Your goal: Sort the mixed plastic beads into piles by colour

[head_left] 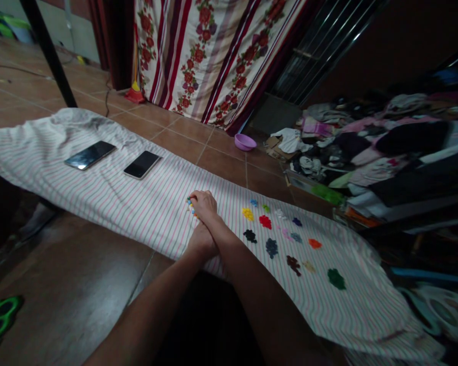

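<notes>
My right hand [204,204] reaches over a small cluster of mixed coloured pieces [191,204] on the striped cloth [164,213]. Its fingers are bent down and pressed together at the cluster; whatever lies between them is too small to name. My left hand [203,241] rests just below, against the right wrist, its fingers hidden from view. To the right, tiny pieces lie sorted by colour, among them a yellow pile [248,214], a red pile [265,221], a black pile [249,236], a brown pile [293,265], an orange pile [315,243] and a dark green pile [336,278].
Two phones, a larger one [90,155] and a smaller one [142,164], lie on the cloth at left. Beyond it, a purple basin [245,142] stands on the tiled floor near a floral curtain [213,61]. Heaped clothes [351,137] fill the right side.
</notes>
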### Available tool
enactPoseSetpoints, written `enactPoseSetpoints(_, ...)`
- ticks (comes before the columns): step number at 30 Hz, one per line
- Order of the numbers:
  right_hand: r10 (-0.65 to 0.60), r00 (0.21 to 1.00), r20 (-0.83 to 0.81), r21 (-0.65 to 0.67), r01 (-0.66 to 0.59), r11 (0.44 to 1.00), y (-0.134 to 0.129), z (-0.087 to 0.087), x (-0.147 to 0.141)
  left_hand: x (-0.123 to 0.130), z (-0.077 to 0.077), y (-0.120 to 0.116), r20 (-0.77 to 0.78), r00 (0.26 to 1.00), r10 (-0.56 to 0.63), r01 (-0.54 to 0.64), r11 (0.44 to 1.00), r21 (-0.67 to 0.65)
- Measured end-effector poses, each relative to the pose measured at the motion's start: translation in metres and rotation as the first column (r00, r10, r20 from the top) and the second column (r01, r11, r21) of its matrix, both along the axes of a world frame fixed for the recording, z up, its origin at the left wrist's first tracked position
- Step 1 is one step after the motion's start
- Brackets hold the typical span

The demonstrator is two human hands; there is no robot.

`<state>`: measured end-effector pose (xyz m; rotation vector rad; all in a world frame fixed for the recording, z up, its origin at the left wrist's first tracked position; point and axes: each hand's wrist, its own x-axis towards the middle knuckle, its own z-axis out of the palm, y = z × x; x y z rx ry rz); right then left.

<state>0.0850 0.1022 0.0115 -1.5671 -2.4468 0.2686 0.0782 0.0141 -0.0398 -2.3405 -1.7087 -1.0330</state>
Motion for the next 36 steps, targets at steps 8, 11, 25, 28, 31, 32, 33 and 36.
enactPoseSetpoints(8,-0.035,0.998,0.053,0.01,0.034,0.999,0.007,-0.003,-0.008,-0.002,-0.002,-0.002,-0.001,0.998,-0.055,0.055,0.997,-0.05)
enactPoseSetpoints(11,-0.039,0.999,0.016,0.019,0.038,0.999,0.008,-0.005,-0.008,-0.003,0.003,-0.003,0.042,0.998,-0.051,0.055,0.994,-0.096)
enactPoseSetpoints(25,-0.056,0.991,-0.124,0.103,0.069,0.992,0.022,-0.001,0.03,-0.004,0.012,-0.007,-0.069,0.994,-0.089,0.077,0.983,-0.165)
enactPoseSetpoints(28,-0.083,0.989,-0.124,0.108,0.097,0.989,0.022,-0.002,0.045,-0.004,0.012,-0.007,-0.081,0.994,-0.077,0.067,0.99,-0.127)
enactPoseSetpoints(31,-0.115,0.984,-0.138,0.113,0.131,0.985,0.02,-0.004,0.061,-0.004,0.012,-0.008,-0.095,0.993,-0.064,0.05,0.989,-0.138)
enactPoseSetpoints(32,-0.133,0.981,-0.144,0.113,0.149,0.982,0.02,-0.005,0.067,-0.004,0.012,-0.009,-0.101,0.993,-0.063,0.048,0.988,-0.146)
enactPoseSetpoints(33,-0.156,0.976,-0.151,0.112,0.173,0.979,0.019,-0.005,0.072,-0.004,0.013,-0.009,-0.105,0.993,-0.062,0.046,0.987,-0.153)
enactPoseSetpoints(36,-0.223,0.958,-0.182,0.095,0.243,0.965,0.016,-0.006,0.088,-0.004,0.013,-0.009,-0.103,0.993,-0.065,0.048,0.986,-0.159)
